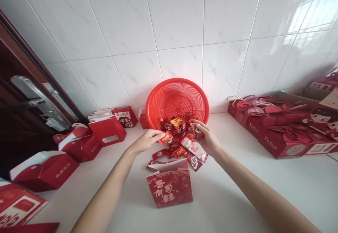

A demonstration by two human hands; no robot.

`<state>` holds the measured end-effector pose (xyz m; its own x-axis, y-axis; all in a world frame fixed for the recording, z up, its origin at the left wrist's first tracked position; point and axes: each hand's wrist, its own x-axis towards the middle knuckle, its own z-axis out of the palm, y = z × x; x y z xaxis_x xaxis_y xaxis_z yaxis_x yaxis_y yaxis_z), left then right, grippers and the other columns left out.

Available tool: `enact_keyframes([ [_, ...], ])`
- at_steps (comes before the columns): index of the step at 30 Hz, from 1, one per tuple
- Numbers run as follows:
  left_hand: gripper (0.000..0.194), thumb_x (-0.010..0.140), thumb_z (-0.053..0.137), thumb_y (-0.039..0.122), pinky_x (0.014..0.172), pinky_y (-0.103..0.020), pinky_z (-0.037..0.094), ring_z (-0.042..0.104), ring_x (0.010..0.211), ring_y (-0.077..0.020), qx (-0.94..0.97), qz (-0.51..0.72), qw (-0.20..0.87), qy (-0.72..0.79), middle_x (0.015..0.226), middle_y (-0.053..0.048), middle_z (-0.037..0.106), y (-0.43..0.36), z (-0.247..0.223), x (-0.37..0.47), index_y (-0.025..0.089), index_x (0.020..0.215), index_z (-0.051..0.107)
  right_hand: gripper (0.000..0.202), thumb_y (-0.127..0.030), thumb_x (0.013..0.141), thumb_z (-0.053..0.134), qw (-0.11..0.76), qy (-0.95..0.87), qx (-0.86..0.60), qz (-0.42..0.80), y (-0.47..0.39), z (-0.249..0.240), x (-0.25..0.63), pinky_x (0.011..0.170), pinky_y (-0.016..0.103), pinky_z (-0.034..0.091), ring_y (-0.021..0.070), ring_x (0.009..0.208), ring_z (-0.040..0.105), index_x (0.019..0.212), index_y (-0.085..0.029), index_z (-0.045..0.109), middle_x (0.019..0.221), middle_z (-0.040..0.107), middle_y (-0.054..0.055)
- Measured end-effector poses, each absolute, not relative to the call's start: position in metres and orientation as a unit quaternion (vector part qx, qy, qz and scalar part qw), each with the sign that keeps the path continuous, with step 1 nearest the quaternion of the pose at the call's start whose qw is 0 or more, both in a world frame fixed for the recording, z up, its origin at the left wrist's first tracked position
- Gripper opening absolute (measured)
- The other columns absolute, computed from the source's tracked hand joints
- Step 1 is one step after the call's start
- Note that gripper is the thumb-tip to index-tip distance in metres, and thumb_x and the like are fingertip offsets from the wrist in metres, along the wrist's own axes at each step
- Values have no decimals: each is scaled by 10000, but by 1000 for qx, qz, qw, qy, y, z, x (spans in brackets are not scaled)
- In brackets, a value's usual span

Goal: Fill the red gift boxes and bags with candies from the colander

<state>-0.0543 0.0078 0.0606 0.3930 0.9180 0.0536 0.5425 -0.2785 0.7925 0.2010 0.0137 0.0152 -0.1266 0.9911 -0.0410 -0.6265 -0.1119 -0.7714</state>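
A red plastic basket (179, 92) leans tilted against the tiled wall, with wrapped candies (179, 125) spilling from its lower rim onto the white surface. My left hand (150, 139), left of the pile, pinches a small red candy packet (165, 138). At the pile's right side my right hand (207, 138) has its fingers closed on a dark red wrapped candy (195, 130). A pink and white packet (194, 149) lies beneath the hands. Nearer to me stands an open red gift box (171, 188) with white characters; its inside is mostly hidden.
Several open red boxes (47, 169) line the left side beside a dark door (16, 120) with a metal handle. On the right, many closed red gift boxes (280, 134) stand in rows near a cardboard carton (298, 98). White tiles (179, 14) form the wall behind.
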Motion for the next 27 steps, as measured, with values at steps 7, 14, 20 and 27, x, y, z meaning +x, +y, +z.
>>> enact_keyframes([
  [7, 489, 826, 581, 652, 701, -300, 461, 555, 706, -177, 703, 398, 359, 469, 686, -7, 613, 16, 54, -14, 180, 697, 586, 265, -309, 618, 914, 563, -341, -275, 701, 7, 12, 195, 606, 252, 528, 137, 651, 655, 794, -186, 760, 785, 758, 18],
  [14, 550, 856, 546, 705, 549, -266, 440, 552, 531, -146, 691, 379, 393, 475, 556, 5, 586, 16, 32, -4, 191, 662, 521, 327, -309, 579, 949, 553, -331, -250, 723, -4, 10, 182, 734, 310, 578, 168, 723, 690, 803, -205, 734, 807, 762, 13],
  [20, 534, 857, 613, 567, 865, -387, 546, 718, 896, -247, 642, 471, 350, 494, 1009, -112, 756, 31, 25, -10, 144, 1182, 640, 325, -313, 596, 945, 566, -324, -253, 715, -2, 5, 181, 770, 302, 573, 163, 754, 696, 819, -202, 735, 848, 767, 20],
  [27, 408, 801, 624, 530, 893, -389, 528, 703, 964, -296, 748, 275, 255, 547, 1048, -112, 776, 16, 44, -60, 177, 968, 743, 307, -274, 574, 938, 586, -310, -259, 702, 7, 1, 190, 753, 288, 554, 159, 751, 685, 800, -192, 747, 815, 764, 19],
])
